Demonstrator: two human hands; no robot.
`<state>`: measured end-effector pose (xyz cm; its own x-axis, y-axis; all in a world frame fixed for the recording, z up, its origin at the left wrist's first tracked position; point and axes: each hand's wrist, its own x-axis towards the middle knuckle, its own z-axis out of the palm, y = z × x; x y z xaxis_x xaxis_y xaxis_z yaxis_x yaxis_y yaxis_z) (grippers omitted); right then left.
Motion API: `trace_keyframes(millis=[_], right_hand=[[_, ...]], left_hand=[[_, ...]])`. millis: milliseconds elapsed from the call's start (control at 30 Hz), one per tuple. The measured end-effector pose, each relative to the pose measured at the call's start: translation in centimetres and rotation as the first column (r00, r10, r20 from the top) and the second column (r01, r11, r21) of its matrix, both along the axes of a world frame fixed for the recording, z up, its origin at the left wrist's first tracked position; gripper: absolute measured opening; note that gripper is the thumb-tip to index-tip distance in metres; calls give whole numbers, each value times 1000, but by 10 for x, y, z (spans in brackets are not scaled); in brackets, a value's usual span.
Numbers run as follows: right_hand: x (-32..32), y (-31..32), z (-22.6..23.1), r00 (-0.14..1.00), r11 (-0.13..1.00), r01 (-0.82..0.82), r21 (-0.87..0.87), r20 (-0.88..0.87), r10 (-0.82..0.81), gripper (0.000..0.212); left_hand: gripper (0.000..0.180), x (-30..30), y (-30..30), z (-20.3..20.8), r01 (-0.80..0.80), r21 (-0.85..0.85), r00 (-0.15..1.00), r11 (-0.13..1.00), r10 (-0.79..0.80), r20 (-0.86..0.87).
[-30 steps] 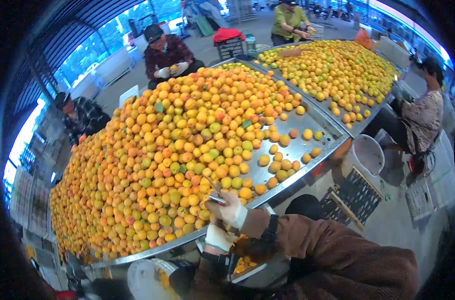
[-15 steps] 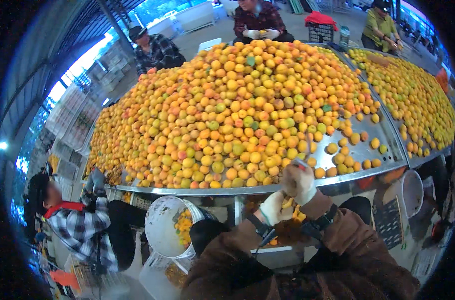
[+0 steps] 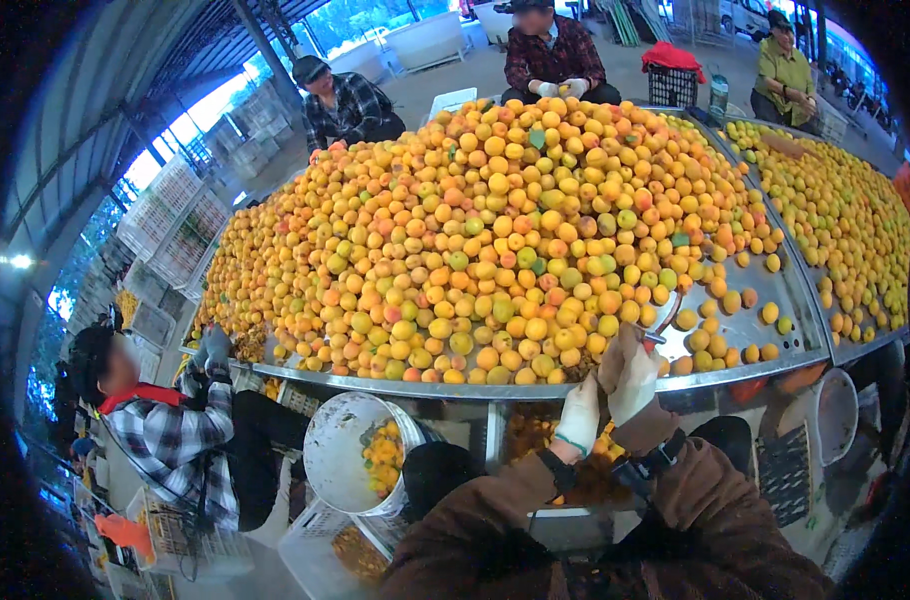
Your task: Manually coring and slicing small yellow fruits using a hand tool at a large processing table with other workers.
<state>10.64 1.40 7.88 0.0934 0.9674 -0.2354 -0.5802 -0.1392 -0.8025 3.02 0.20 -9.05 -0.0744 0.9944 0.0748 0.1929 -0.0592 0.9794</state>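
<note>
At the far left a person in a checked shirt (image 3: pixel 170 440) sits low beside the long metal table (image 3: pixel 745 330), whose surface is smooth and shiny. On it lies a big heap of round fruit (image 3: pixel 495 250), orange and yellow with some green ones, the skins matte. Under the table edge stands a white plastic bucket (image 3: pixel 340 455), round, with a few of the same fruits inside. To its right come the person's own two arms in brown sleeves. The left hand (image 3: pixel 581 412), in a pale cloth glove, is held just under the table rim, fingers curled together; I cannot tell if it holds anything. The right hand (image 3: pixel 630 375), also gloved, is closed around a small thin tool (image 3: pixel 663 322) at the edge of the heap, touching the nearest fruits. Further right, a second table with fruit (image 3: pixel 865 230).
</note>
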Motion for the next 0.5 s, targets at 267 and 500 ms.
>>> trace_keyframes(millis=[267,500], right_hand=[[6,5,-4,967,984,-140,107,-197,159,37],[13,11,-10,910,970,-219,102,-339,241,37]], left_hand=[[26,-14,-8,45,310,-378,626,872,112,772],[13,-27,-2,65,526,-311,465,792,38,884]])
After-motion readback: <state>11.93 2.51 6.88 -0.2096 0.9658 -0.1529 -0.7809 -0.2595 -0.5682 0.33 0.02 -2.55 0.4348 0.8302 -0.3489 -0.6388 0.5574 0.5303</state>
